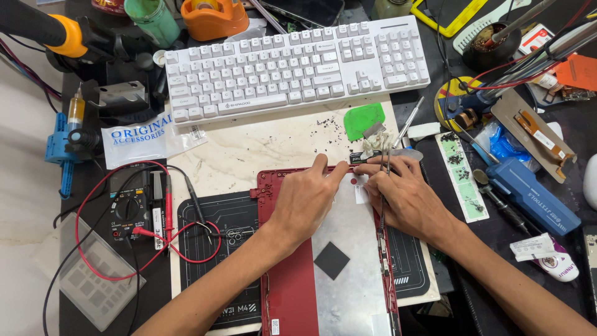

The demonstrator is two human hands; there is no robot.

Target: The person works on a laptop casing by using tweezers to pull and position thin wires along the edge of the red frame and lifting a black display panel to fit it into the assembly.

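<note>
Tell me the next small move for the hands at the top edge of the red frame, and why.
Probably ease the tweezers under the small black strip and lift it. The right hand holds the tweezers with their tips beside the strip, and the left hand has a fingertip pressed at the top edge of the red frame, steadying it. Whether the strip is loose cannot be told.

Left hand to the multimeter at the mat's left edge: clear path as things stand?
Probably yes. The left hand rests on the red frame, and the multimeter lies to its left on the same surface. Only its red lead loops across the mat between.
</note>
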